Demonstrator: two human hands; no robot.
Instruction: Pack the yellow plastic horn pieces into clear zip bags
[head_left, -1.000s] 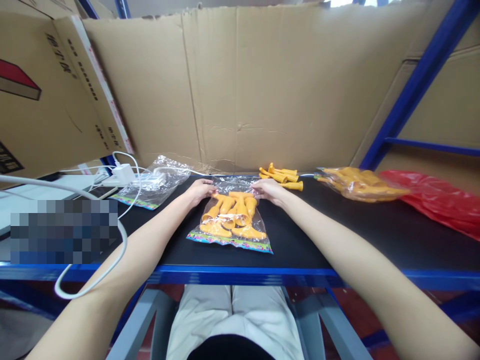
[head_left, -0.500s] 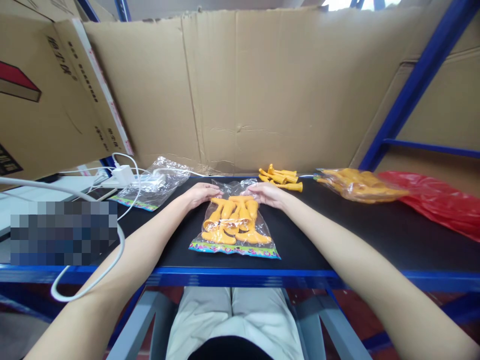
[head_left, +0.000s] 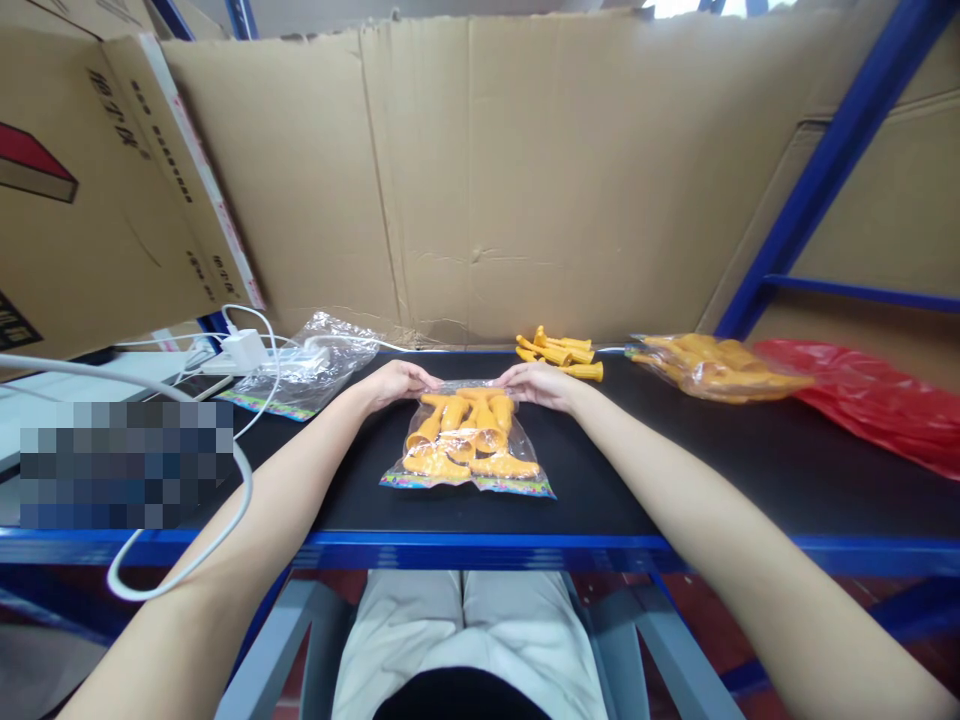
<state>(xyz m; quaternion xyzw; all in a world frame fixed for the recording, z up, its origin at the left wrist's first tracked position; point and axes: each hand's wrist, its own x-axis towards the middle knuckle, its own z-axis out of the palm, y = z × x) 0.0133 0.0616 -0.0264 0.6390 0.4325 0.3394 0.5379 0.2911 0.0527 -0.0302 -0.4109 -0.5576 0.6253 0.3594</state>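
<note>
A clear plastic bag [head_left: 466,445] with a colourful bottom strip lies on the black tabletop [head_left: 675,480], filled with several orange plastic pieces. My left hand [head_left: 396,381] rests on the bag's far left corner, fingers pressed together on the top edge. My right hand [head_left: 536,383] presses the far right corner the same way. The bag's top edge lies folded flat between the two hands.
Loose orange pieces [head_left: 561,353] lie behind my right hand. A filled bag of orange pieces [head_left: 716,368] and a red plastic bag [head_left: 877,400] sit to the right. Empty clear bags [head_left: 307,375], a white charger [head_left: 246,348] and cable lie left. Cardboard walls stand behind.
The bag's loose open top, which stood up crumpled between my hands, now lies flattened down. Both hands moved slightly inward along the top edge.
</note>
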